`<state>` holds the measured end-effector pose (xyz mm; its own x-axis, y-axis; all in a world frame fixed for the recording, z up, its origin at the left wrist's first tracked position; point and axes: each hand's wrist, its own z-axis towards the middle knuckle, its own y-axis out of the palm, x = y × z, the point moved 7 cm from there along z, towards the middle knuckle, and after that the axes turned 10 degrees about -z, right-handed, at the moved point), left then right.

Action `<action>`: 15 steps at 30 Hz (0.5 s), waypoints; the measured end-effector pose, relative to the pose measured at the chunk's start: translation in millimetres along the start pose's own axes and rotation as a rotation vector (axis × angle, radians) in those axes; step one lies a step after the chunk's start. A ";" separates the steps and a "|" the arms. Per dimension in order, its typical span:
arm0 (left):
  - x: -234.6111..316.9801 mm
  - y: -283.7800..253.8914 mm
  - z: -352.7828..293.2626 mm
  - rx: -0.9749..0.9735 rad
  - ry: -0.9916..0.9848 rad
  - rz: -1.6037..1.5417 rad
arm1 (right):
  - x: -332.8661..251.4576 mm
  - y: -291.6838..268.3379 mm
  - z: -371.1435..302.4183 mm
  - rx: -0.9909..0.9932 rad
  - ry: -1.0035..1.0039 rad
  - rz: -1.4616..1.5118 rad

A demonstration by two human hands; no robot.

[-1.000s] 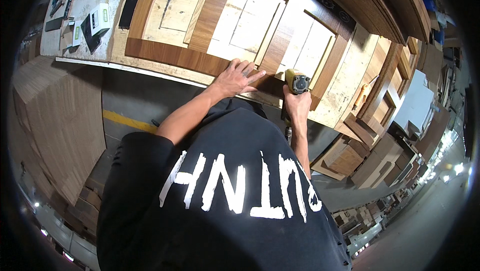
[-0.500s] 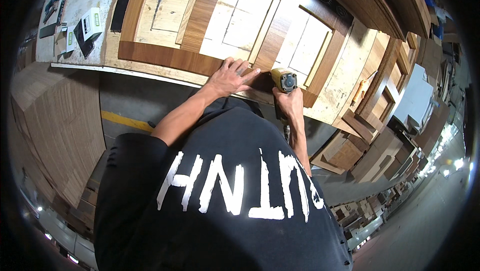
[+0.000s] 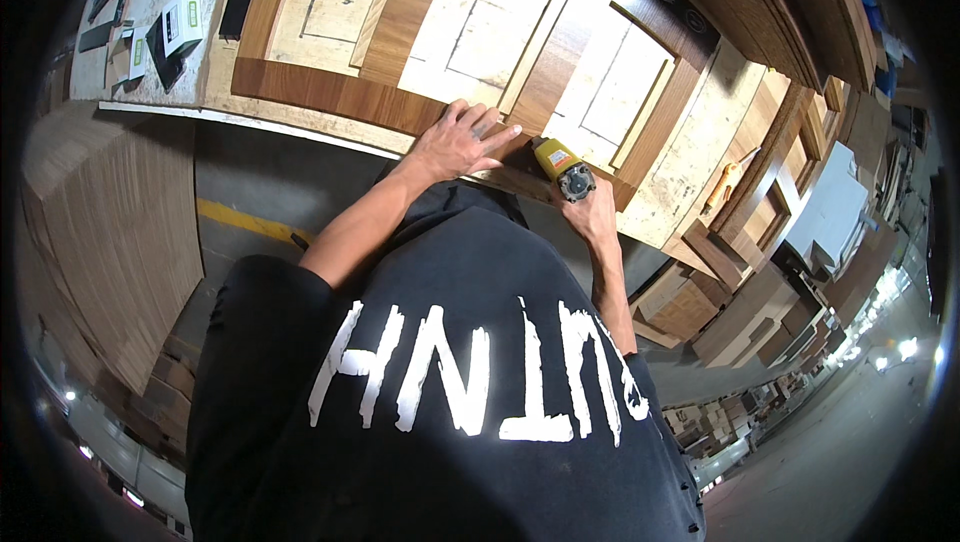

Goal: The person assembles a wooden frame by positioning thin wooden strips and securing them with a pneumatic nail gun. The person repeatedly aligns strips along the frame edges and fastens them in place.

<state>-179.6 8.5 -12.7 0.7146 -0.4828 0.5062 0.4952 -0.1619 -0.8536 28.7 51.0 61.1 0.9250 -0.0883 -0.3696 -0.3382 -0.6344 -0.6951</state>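
A brown wooden door frame with pale panel openings lies flat on a workbench. My left hand rests flat on its near rail, fingers spread. Just right of it, my right hand grips a yellow power tool that sits against the near edge of the frame. My black shirt with white lettering fills the lower part of the view.
Small boxes and tools lie at the bench's far left. A stack of veneer sheets stands at left. More wooden frames and boards are piled at right. A yellow line marks the grey floor.
The view has shifted slightly. My left hand stays flat on the rail; my right hand with the yellow tool has stayed beside it along the frame's near edge.
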 end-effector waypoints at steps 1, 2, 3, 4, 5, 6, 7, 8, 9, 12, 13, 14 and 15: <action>0.1 -0.2 -0.2 -0.003 -0.005 -0.002 | 0.4 1.7 1.2 -0.003 -0.005 -0.018; 0.2 -0.4 -0.4 -0.005 -0.011 -0.004 | -0.5 2.1 1.5 0.011 -0.030 -0.024; 0.3 -0.6 -0.1 -0.016 -0.016 -0.008 | -1.5 2.7 2.2 0.025 -0.055 -0.029; 0.4 -0.8 0.2 -0.027 -0.020 -0.011 | -3.1 2.7 2.7 0.039 -0.081 -0.034; 0.4 -1.2 0.5 -0.037 -0.024 -0.015 | -3.4 3.8 3.4 0.020 -0.069 -0.033; 0.5 -1.9 0.6 -0.036 -0.022 -0.017 | -3.9 4.3 3.9 0.001 -0.058 -0.032; 0.3 -2.6 0.9 -0.035 -0.020 -0.019 | -4.0 5.3 4.2 -0.017 -0.046 -0.030; 0.4 -3.2 0.8 -0.035 -0.017 -0.021 | -4.4 6.1 3.6 -0.008 -0.046 -0.034; 0.2 -3.1 0.8 -0.035 -0.020 -0.024 | -5.1 6.6 3.0 0.002 -0.047 -0.041; 0.1 -3.3 0.9 -0.028 -0.024 -0.029 | -6.1 5.1 1.3 0.012 -0.046 -0.035; 0.5 -3.6 0.9 -0.020 -0.022 -0.029 | -6.2 4.6 1.0 0.012 -0.045 -0.028; 0.6 -4.1 1.0 -0.012 -0.021 -0.029 | -7.0 4.1 0.9 0.016 -0.051 -0.032; 0.5 -4.3 1.3 -0.014 -0.022 -0.037 | -7.3 3.5 0.3 0.020 -0.056 -0.036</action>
<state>-180.6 10.1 -8.6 0.7066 -0.4570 0.5402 0.5150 -0.1914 -0.8355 20.7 49.6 61.2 0.9256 -0.0223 -0.3779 -0.3090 -0.6211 -0.7203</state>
